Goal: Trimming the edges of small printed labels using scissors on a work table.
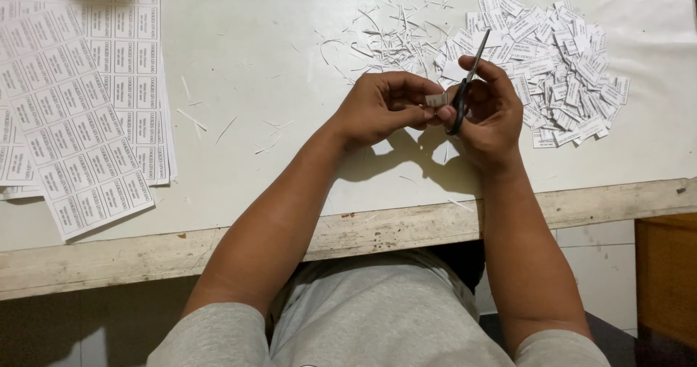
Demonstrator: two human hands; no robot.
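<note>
1. While the left hand (377, 105) pinches a small paper label (436, 100) above the worktop (254, 33), its grip is narrow, closed on that label.
2. Just right of the label, the right hand (490, 113) holds black scissors (465, 84), fingers wrapped through the handles.
3. A clean cut likely needs the blades square to the label's edge.
4. Beyond the label lie paper trimmings (392, 37) and a pile of cut labels (559, 62); far left, uncut label sheets (80, 105), partly cropped.
5. The blade opening is hard to make out.

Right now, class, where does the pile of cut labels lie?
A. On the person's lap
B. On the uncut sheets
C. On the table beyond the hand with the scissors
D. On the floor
C: the pile of cut labels sits on the table, beyond the right hand holding the scissors.
</note>
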